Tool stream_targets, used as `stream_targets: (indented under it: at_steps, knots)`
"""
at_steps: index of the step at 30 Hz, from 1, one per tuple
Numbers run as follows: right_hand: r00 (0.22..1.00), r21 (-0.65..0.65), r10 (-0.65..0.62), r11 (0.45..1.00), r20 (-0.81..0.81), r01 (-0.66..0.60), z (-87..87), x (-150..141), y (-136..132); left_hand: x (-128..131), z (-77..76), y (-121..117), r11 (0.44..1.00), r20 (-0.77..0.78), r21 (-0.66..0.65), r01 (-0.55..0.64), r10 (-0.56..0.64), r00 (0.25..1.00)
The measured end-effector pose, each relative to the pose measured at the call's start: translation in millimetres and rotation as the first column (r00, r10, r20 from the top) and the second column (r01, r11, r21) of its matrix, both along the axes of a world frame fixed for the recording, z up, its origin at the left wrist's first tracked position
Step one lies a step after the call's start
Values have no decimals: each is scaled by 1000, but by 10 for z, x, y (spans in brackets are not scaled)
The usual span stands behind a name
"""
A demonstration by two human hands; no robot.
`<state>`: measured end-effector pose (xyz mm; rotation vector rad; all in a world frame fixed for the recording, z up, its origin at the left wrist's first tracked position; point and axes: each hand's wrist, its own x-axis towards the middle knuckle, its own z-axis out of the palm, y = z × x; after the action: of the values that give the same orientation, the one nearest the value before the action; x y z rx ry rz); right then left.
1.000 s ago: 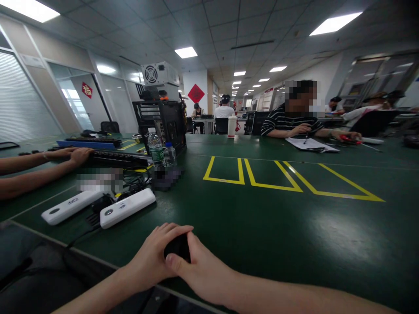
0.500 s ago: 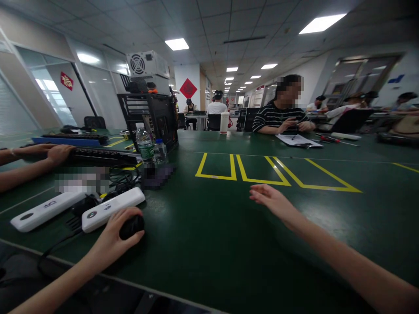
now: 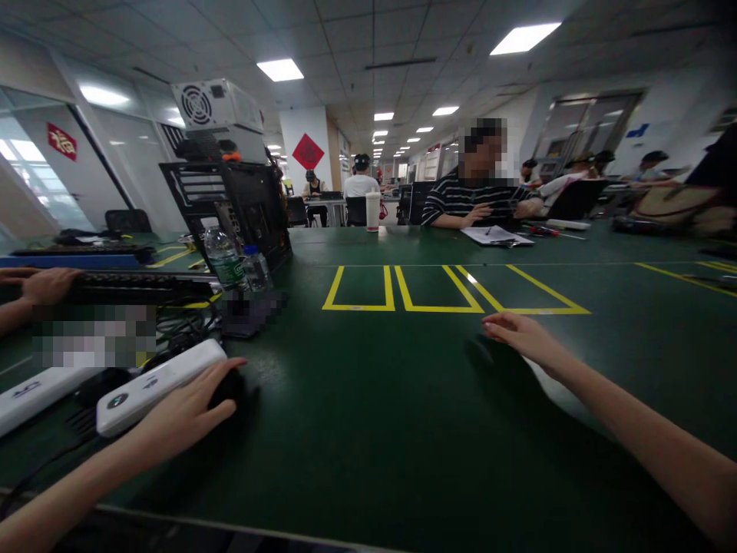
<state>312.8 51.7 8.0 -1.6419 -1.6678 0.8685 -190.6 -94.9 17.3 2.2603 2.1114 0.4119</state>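
Note:
My left hand (image 3: pixel 187 403) is wrapped round a dark, rounded computer mouse (image 3: pixel 226 389), low over the green table on the left. Only part of the mouse shows between thumb and fingers. Right beside that hand lies a white power-strip-like bar (image 3: pixel 158 384) with a round dark spot at one end. My right hand (image 3: pixel 521 336) hovers above the table on the right, near the yellow tape outlines (image 3: pixel 443 309). Its fingers are stretched out loosely, and nothing shows in them.
Water bottles (image 3: pixel 222 257) stand before an open black computer case (image 3: pixel 253 211). Cables and another white bar (image 3: pixel 34 395) lie at left, near a co-worker's hand (image 3: pixel 51 286) on a keyboard (image 3: pixel 138 288). Across the table (image 3: pixel 368 430), a person in stripes (image 3: pixel 454 201) sits by a clipboard (image 3: pixel 495 236).
My hands, together round the mouse at first, have parted. The left carried the mouse left beside the white bar; the right moved out to the right. The view has swung rightward.

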Motion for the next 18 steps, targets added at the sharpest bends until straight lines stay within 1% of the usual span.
stream_targets:
  at_steps: [2, 3, 5, 6, 7, 8, 10, 11, 12, 14, 16, 18]
  knots:
    - [993, 21, 113, 993, 29, -114, 30, -274, -58, 351, 10, 278, 991, 38, -131, 21, -16, 999]
    - [982, 27, 186, 982, 26, -187, 29, -419, -81, 553, 15, 443, 986, 53, -160, 45, -37, 998]
    - [942, 16, 335, 942, -23, -334, -2, -699, -104, 990, 24, 784, 974, 87, -179, 139, -125, 988]
    - [927, 19, 371, 928, -58, -371, -26, -824, -99, 1212, 27, 941, 968, 96, -172, 180, -165, 982]
    - [916, 21, 388, 921, -99, -388, -51, -934, -83, 1428, 27, 1080, 960, 105, -165, 226, -211, 972]
    - [914, 15, 379, 925, -145, -381, -72, -1027, -57, 1629, 25, 1194, 958, 103, -147, 247, -233, 967]
    - [909, -31, 314, 942, -276, -335, -98, -1158, 10, 1962, 9, 1344, 953, 74, -119, 277, -270, 960]
    - [897, -65, 280, 945, -343, -320, -102, -1198, 44, 2083, -6, 1385, 945, 66, -112, 306, -300, 952]
    - [882, -91, 253, 945, -398, -313, -101, -1224, 74, 2170, -24, 1407, 935, 61, -101, 339, -334, 941]
    - [858, -128, 214, 944, -466, -305, -89, -1247, 114, 2252, -66, 1421, 914, 70, -71, 400, -396, 916]
    - [848, -140, 197, 944, -492, -300, -74, -1253, 129, 2232, -105, 1424, 894, 114, -27, 447, -441, 890]
    - [843, -149, 182, 944, -505, -293, -61, -1255, 128, 2151, -124, 1438, 868, 199, -4, 496, -485, 851]
